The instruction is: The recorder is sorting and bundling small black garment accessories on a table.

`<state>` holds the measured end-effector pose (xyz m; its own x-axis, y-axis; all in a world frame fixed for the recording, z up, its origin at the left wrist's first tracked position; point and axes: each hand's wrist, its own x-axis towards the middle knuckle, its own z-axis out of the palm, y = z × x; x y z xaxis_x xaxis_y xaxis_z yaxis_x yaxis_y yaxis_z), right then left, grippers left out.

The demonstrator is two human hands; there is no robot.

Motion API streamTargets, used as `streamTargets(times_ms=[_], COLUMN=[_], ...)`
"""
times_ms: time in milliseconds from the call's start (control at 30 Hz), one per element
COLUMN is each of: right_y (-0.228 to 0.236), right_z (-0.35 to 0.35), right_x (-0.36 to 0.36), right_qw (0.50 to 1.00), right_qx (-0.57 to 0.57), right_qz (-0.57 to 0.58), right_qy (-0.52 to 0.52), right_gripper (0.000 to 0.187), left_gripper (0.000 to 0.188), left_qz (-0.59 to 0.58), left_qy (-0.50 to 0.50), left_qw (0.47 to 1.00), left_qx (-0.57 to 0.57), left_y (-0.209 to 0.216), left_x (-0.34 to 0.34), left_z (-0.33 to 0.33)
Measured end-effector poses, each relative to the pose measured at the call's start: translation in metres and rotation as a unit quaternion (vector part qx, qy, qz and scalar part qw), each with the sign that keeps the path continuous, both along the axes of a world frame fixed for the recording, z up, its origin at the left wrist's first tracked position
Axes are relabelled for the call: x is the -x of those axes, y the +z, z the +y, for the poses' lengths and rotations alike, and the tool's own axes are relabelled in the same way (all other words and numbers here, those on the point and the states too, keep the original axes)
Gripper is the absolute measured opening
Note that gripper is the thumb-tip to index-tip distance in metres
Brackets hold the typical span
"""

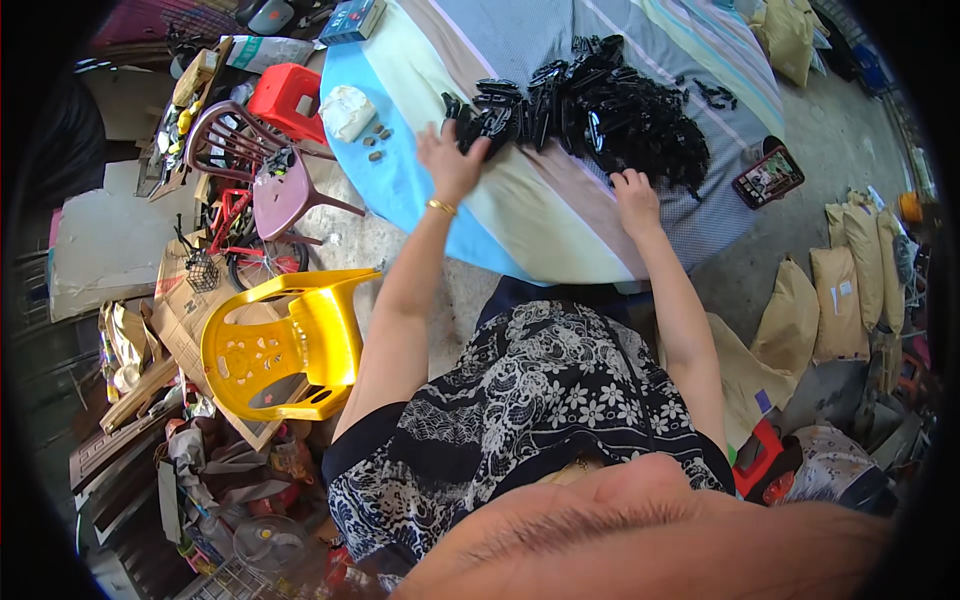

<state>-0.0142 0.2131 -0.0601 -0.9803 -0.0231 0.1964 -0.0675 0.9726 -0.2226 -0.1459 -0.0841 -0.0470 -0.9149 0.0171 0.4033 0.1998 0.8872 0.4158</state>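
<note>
A large heap of shiny black, elongated small pieces (640, 120) lies on a striped cloth-covered table (560, 215); they look like plastic, but their exact kind is too small to make out. From the heap a looser band of the same pieces stretches left. At the left end of that band is my left hand (452, 165), fingers spread, thumb beside the black pieces. My right hand (636, 203) rests at the near edge of the heap, its fingers stretched toward it with the tips on or beside the pieces. Nothing shows gripped in either hand.
Left on the cloth are a white crumpled bag (347, 113), several small brownish pieces (376, 155) and a blue box (352, 20). A phone (768, 178) stands at the table's right edge. Around the table are a yellow chair (280, 350), a pink chair (285, 195), a red stool (287, 100) and brown sacks (838, 300).
</note>
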Motion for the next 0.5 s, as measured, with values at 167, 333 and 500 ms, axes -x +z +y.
streamTargets(times_ms=[167,333,500], right_y=[-0.002,-0.002,0.004], right_z=[-0.007,-0.009,-0.014], right_x=[-0.014,-0.026,-0.044], right_qw=[0.999,0.998,0.994], right_qx=[0.020,0.055,0.101], right_qz=[0.040,0.041,0.049], right_qy=[-0.005,0.017,0.003], right_gripper=[0.014,0.010,0.012], left_gripper=[0.068,0.051,0.027], left_qz=[-0.169,-0.046,0.005], left_qy=[-0.011,-0.103,-0.088], left_qw=[0.982,0.988,0.977], left_qx=[-0.088,-0.102,-0.195], left_y=[-0.016,-0.009,-0.026], left_x=[0.042,0.008,-0.015], left_z=[-0.017,0.064,0.092])
